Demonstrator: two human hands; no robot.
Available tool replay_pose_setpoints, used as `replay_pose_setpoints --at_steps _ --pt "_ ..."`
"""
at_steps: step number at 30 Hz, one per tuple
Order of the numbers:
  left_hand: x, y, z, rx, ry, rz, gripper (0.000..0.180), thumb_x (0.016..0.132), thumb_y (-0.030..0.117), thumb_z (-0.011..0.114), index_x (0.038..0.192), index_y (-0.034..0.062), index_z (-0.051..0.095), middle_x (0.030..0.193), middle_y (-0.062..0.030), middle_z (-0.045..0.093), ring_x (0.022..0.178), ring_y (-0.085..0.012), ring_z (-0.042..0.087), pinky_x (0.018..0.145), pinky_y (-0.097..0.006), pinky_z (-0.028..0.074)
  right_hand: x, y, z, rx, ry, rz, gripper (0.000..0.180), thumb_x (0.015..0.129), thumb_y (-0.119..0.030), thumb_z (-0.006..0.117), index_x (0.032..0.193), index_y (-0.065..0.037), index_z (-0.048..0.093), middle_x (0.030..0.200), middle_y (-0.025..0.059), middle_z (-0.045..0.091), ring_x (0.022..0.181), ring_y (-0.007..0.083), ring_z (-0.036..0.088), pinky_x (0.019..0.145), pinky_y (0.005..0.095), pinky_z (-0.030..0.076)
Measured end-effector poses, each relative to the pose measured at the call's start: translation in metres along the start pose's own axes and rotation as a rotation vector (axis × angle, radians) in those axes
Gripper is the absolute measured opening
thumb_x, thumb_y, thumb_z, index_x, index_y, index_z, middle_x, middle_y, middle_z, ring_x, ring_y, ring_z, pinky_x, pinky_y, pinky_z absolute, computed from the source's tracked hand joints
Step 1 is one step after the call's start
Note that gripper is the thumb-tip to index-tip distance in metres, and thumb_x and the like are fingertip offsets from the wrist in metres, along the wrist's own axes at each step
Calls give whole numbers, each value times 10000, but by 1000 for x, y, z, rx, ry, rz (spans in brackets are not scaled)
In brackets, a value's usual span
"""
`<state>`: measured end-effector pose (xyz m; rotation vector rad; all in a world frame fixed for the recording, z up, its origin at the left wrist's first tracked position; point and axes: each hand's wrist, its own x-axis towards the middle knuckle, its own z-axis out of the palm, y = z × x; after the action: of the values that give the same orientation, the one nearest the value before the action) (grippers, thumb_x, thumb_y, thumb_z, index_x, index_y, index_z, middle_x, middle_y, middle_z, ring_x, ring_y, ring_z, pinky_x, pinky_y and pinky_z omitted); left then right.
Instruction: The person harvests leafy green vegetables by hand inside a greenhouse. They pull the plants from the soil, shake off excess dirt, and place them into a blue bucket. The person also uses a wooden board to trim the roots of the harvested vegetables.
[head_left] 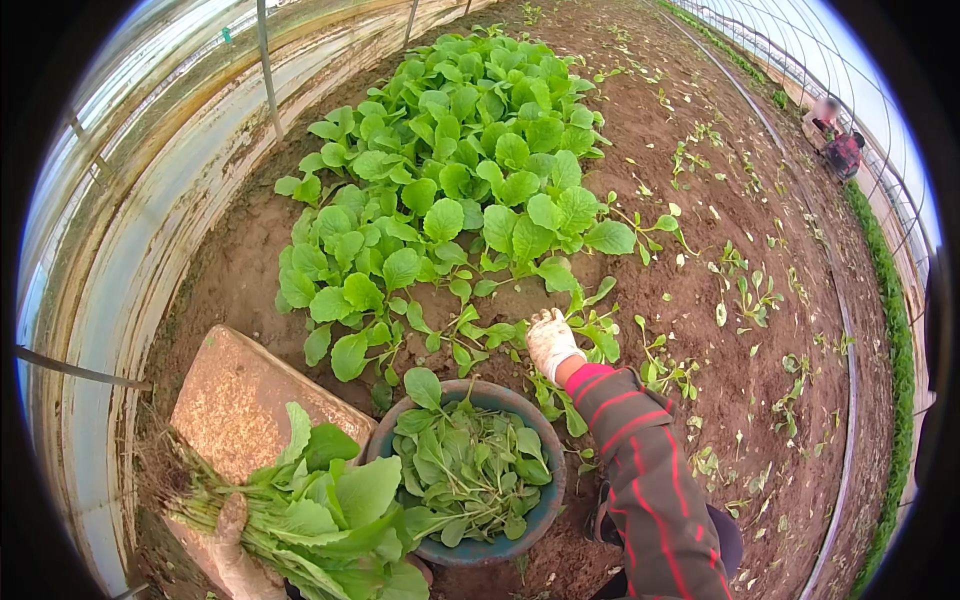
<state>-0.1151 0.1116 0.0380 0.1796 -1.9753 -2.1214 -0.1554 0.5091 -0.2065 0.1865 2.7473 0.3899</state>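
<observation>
My left hand (240, 560), in a soiled glove, is closed round the stems of a thick bunch of leafy greens (330, 510), roots toward the left and broad leaves toward the right. A tub (553, 462) with a blue-grey rim stands beside the bunch, heaped with loose greens (470, 465). Beyond the tub, my right hand (552, 343), in a white glove with dirt on it, is low over the soil among small leafy plants. Its fingers are curled in; what they hold, if anything, is hidden. Ahead grows a dense patch of leafy greens (450, 180).
A mud-stained tan box or block (260, 400) lies left of the tub, partly under the bunch. The plastic greenhouse wall (130, 290) curves along the left. Scattered leaves and small plants (755, 300) lie on the soil at right. Another person (838, 145) crouches far right.
</observation>
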Motion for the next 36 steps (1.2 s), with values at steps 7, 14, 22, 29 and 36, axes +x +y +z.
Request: replay_pose_setpoints --at_steps 7,14,22,29,36 --pt "21 -8 34 200 -55 -199 607 765 -8 534 1316 0 280 1249 -153 394 1081 -257 439 965 -401 351 138 11 25 -383 -54 -184 476 883 -182 353 1312 21 335 1377 123 335 1281 252 307 1080 429 100" --pt "43 -34 69 274 -37 -237 635 745 7 551 1317 -14 275 1220 -154 412 1069 -265 447 952 -409 367 215 55 110 -440 59 104 363 850 -138 402 1169 -7 517 1218 125 516 1133 266 483 1060 442 155" --pt "36 -31 71 317 -146 -241 642 722 -31 566 1303 -25 294 1201 -151 432 1034 -248 473 936 -395 384 147 44 88 345 63 247 183 787 -130 484 843 -90 654 842 119 651 792 259 638 663 359 510" --pt "2 -12 32 -61 -66 -422 431 700 38 591 1104 -4 447 872 -115 564 771 -234 584 706 -363 515 42 10 26 586 47 123 197 794 -179 464 841 -68 620 799 161 632 775 308 617 681 396 494" --pt "-26 3 20 -33 -284 -254 348 654 -74 653 969 -20 515 857 -96 585 723 -172 586 640 -296 511 -69 15 -38 656 20 119 252 748 -258 537 878 -51 597 842 134 637 838 276 610 724 388 475"
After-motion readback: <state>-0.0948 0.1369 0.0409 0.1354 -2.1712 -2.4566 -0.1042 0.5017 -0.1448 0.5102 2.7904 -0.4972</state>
